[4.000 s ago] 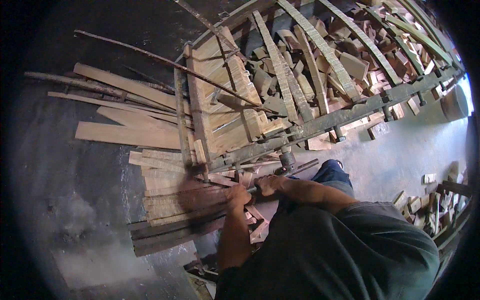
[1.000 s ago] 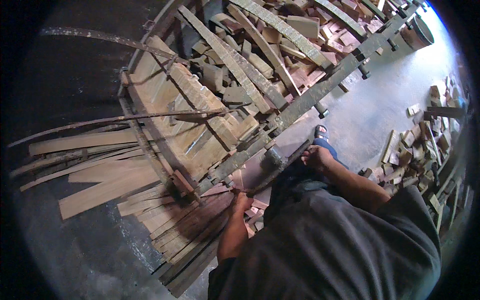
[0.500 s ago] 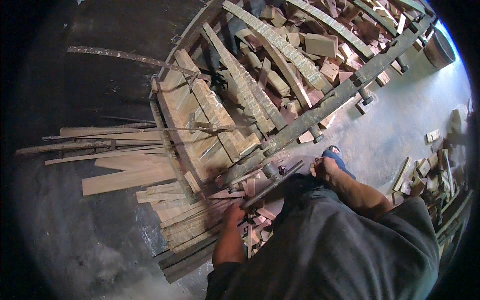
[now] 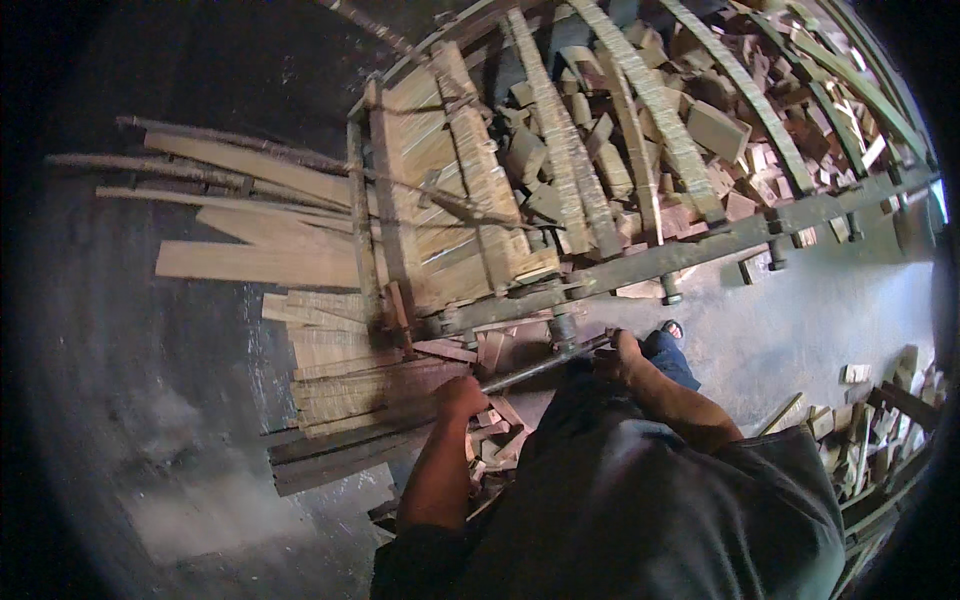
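Note:
A long, thin metal bar (image 4: 540,372) slants across in front of my body. My left hand (image 4: 461,397) is wrapped round its lower left end. At the upper right end, my right hand (image 4: 622,352) is closed on the same bar; some of its fingers are hidden. Just beyond the bar runs a heavy metal beam (image 4: 640,267) with bolt-like stubs along its near side, one of them (image 4: 563,328) close to the bar. Pale boards (image 4: 425,225) lie side by side in the frame beyond, under a wooden crosspiece (image 4: 475,165).
Several curved slats (image 4: 655,100) span a heap of wood blocks (image 4: 718,130). Loose planks (image 4: 255,262) stick out at left, above a stack of boards (image 4: 335,385). More offcuts (image 4: 850,430) lie at right. My foot (image 4: 673,329) is on the floor near the beam.
My right hand, closed and apart from the bar before, has come to the bar's upper end. The left hand keeps its hold. The whole view has turned and shifted.

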